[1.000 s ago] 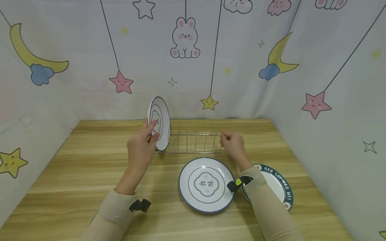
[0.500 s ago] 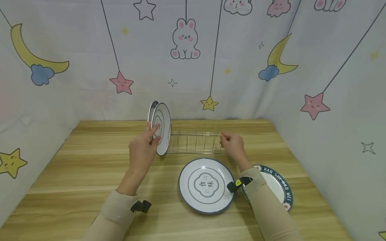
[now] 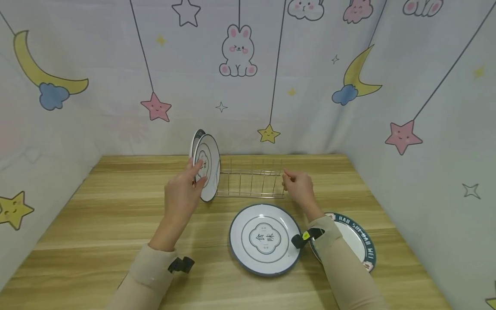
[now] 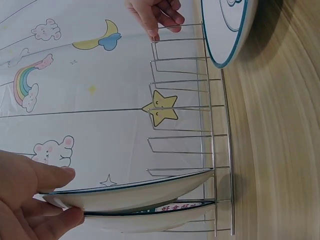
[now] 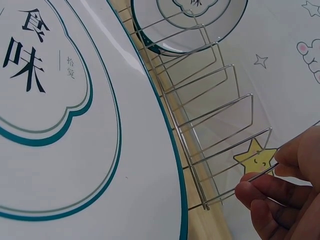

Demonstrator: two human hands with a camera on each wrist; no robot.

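Note:
My left hand [image 3: 181, 196] pinches the edge of a white plate [image 3: 212, 172] with a dark rim. The plate stands on edge in the left end of a wire dish rack [image 3: 249, 196]. Just behind it, a second plate [image 3: 199, 134] with a dark green border also stands in the rack; the front plate hides most of it. In the left wrist view the two plates [image 4: 135, 196] lean close together, their lower edges among the wires. At the rack's other end, my right hand [image 3: 300, 187] pinches the end wire between thumb and fingers.
A white plate [image 3: 265, 239] with a blue rim lies flat before the rack. To its right, partly under the right sleeve, lies a green-bordered plate [image 3: 366, 241]. The wooden table [image 3: 97, 232] meets a patterned cloth [image 3: 128, 129] behind.
My left hand has brought the white plate slightly down and to the right, and the plate behind has come into sight. The right hand keeps its hold on the rack.

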